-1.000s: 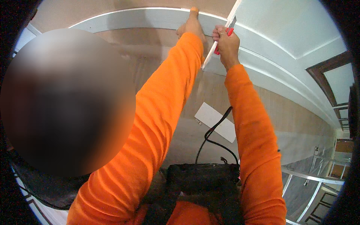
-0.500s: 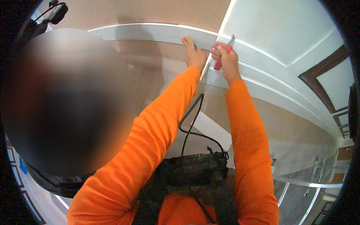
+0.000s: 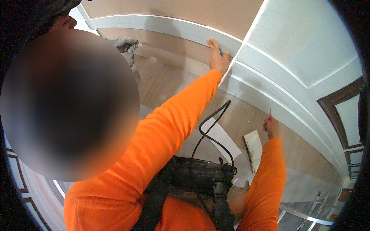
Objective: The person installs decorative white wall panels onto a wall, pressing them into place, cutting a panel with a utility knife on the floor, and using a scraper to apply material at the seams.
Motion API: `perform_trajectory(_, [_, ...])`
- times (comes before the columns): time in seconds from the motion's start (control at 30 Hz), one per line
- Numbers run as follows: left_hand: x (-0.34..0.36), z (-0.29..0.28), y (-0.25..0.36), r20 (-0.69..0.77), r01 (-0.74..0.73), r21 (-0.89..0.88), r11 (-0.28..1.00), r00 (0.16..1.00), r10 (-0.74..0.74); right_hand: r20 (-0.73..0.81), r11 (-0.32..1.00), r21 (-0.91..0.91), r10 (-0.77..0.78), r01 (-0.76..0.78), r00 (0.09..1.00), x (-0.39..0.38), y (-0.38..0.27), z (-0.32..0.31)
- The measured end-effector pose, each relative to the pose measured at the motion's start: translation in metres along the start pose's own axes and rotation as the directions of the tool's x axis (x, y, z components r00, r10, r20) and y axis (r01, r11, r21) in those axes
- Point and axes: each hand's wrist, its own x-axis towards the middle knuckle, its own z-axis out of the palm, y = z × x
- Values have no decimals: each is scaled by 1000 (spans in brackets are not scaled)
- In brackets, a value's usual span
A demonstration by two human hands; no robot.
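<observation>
My left hand (image 3: 219, 58) is up on the wall, fingers extended against the pale horizontal rail (image 3: 185, 27), its thumb side touching the upright thin white strip (image 3: 249, 31). My right hand (image 3: 271, 127) is lowered to the right, closed on a red-handled blade tool (image 3: 271, 118), the blade pointing up and slightly blurred. Near that hand lies a cream board piece (image 3: 252, 150). A white board (image 3: 224, 140) lies below my left hand, crossed by a black cable (image 3: 208, 136) that runs to the black bag (image 3: 192, 177) on my front.
A co-worker's head (image 3: 61, 15) is close at left, mostly behind a blurred patch, with mottled grey fabric (image 3: 129, 46) beside it. White panelling (image 3: 293, 46) continues rightward to dark-framed openings (image 3: 325, 98). Metal rails (image 3: 308, 217) show below at lower right.
My right hand has left the white strip and moved down and right with the tool. My left hand stays at the strip. The co-worker's head and grey fabric have come into view at left.
</observation>
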Motion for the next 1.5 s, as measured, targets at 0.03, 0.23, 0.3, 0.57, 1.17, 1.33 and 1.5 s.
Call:
perform_trajectory(0.03, [0, 10, 5, -27, -24, -38, 999, 999, 23, 59, 998, -59, 5, -1, 998, 8, 36, -9])
perform_trajectory(0.23, [-1, 9, 1, -71, 5, -128, 992, 997, -14, 237, 979, 7, 199, -206, 951, -12, 36, -8])
perform_trajectory(0.3, [-3, 11, 4, -45, 52, -215, 975, 997, -63, 244, 982, -34, 191, -188, 951, -9, 39, -17])
perform_trajectory(0.57, [-6, 13, 40, -120, 166, -20, 986, 979, -167, 233, 970, 128, 171, -204, 957, -19, 13, -7])
perform_trajectory(1.17, [-6, 20, 35, -337, 120, -195, 973, 924, -181, 233, 990, 13, 135, -141, 963, -22, 35, -13])
perform_trajectory(1.33, [-13, 27, 33, -306, 380, -378, 845, 809, -501, 191, 987, 40, 148, -159, 970, -25, 18, -5])
perform_trajectory(1.5, [-12, 47, 27, -183, 396, -587, 706, 785, -592, 230, 990, 44, 124, -138, 965, -20, 39, -12])
